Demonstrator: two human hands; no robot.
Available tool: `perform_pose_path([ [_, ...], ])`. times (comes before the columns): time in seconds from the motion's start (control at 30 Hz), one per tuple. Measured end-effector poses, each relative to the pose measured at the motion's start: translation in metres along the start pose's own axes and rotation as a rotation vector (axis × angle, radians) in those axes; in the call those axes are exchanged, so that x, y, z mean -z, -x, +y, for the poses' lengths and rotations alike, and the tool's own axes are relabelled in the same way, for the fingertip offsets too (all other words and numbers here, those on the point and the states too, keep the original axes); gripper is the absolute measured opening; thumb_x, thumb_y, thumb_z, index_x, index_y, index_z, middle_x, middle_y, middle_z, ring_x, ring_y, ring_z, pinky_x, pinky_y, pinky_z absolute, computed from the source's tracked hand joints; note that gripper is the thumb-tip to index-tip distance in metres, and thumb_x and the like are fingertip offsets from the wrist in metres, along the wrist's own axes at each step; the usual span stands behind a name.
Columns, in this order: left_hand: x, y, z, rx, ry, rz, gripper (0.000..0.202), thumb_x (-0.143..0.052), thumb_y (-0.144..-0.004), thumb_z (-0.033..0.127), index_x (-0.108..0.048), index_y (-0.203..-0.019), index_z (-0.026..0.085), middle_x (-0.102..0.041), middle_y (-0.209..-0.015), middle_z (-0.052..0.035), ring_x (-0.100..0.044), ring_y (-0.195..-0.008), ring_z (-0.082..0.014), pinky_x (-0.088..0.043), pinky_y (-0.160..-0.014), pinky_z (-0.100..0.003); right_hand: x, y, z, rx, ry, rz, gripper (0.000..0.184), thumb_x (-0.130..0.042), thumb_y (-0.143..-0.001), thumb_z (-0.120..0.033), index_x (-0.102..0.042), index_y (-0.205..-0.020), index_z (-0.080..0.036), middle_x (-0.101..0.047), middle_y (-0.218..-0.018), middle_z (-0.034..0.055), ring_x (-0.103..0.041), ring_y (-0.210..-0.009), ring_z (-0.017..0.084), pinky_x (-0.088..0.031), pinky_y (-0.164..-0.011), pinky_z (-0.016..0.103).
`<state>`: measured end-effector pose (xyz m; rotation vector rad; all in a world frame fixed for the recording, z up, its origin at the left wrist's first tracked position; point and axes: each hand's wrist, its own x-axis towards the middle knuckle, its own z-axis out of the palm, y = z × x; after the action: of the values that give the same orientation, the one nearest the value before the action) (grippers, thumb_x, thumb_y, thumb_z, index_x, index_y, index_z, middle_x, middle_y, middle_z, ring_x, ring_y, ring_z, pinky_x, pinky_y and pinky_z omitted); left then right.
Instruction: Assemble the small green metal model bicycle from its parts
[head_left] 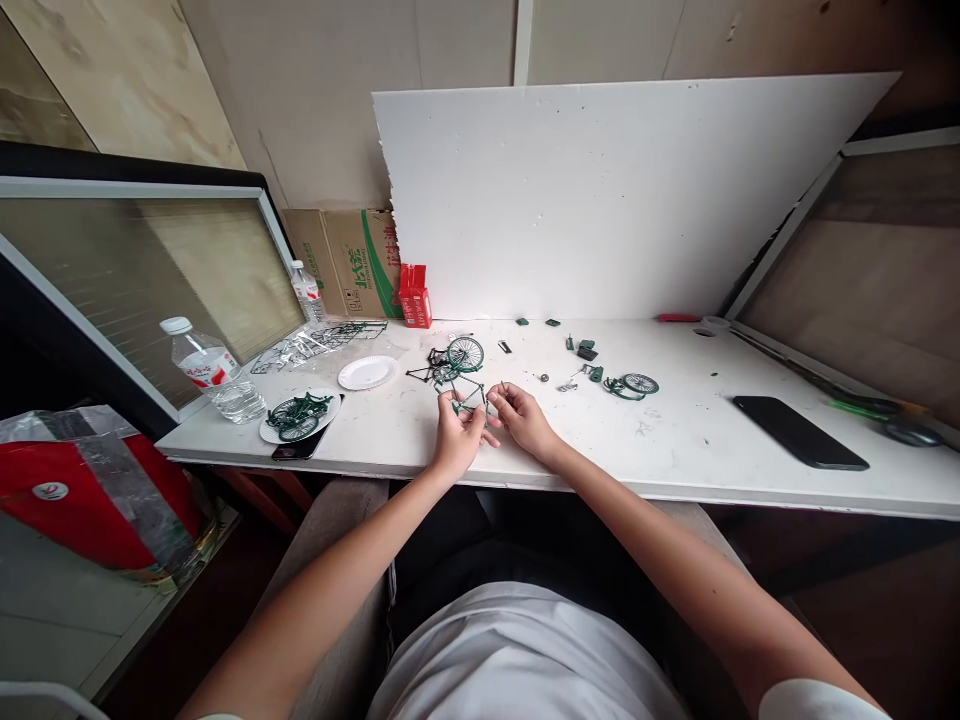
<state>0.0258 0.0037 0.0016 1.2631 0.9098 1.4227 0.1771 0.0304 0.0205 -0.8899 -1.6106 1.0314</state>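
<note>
Near the table's front edge, my left hand is closed on a small dark green model bicycle frame. Beside it, my right hand has thumb and finger pinched together at the frame's right end; the small part between them is too fine to name. Just behind my hands lie a spoked model wheel and some thin black parts. Further right on the table is another model wheel with a green piece attached.
A white plate bears a green model bicycle; another white plate is nearby. A water bottle stands at left, and a black phone lies at right. A white board leans behind small green parts.
</note>
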Motion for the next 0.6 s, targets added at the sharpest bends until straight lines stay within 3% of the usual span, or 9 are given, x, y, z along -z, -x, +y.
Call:
perform_pose_path([
  [0.2, 0.0011, -0.0012, -0.0015, 0.003, 0.015, -0.003, 0.055, -0.074, -0.091, 0.052, -0.028, -0.109, 0.027, -0.076, -0.079, 0.0028, -0.069, -0.048, -0.0143, -0.045, -0.05, -0.023, 0.0021, -0.0008, 0.0017, 0.033, 0.031, 0.006, 0.043, -0.061, -0.097, -0.065, -0.061, -0.093, -0.023, -0.056, -0.075, -0.0007, -0.051, -0.071, 0.017, -0.044, -0.071, 0.032],
  [0.43, 0.0016, -0.0018, 0.0005, 0.009, 0.034, -0.011, 0.055, -0.075, -0.091, 0.051, -0.028, -0.107, 0.027, -0.076, -0.078, 0.0037, -0.068, -0.047, -0.0132, -0.042, -0.05, -0.021, 0.002, -0.0006, 0.0037, 0.014, 0.007, 0.015, 0.042, -0.064, -0.096, -0.063, -0.062, -0.094, -0.021, -0.052, -0.07, -0.0023, -0.043, -0.063, 0.015, -0.039, -0.062, 0.029],
  [0.6, 0.0013, -0.002, 0.0037, 0.019, 0.039, -0.011, 0.056, -0.076, -0.09, 0.051, -0.028, -0.107, 0.027, -0.076, -0.076, 0.0034, -0.068, -0.046, -0.014, -0.043, -0.051, -0.022, 0.0012, 0.0002, 0.0028, 0.025, 0.002, 0.01, 0.042, -0.063, -0.097, -0.063, -0.061, -0.094, -0.021, -0.054, -0.068, -0.0023, -0.049, -0.065, 0.016, -0.043, -0.067, 0.03],
])
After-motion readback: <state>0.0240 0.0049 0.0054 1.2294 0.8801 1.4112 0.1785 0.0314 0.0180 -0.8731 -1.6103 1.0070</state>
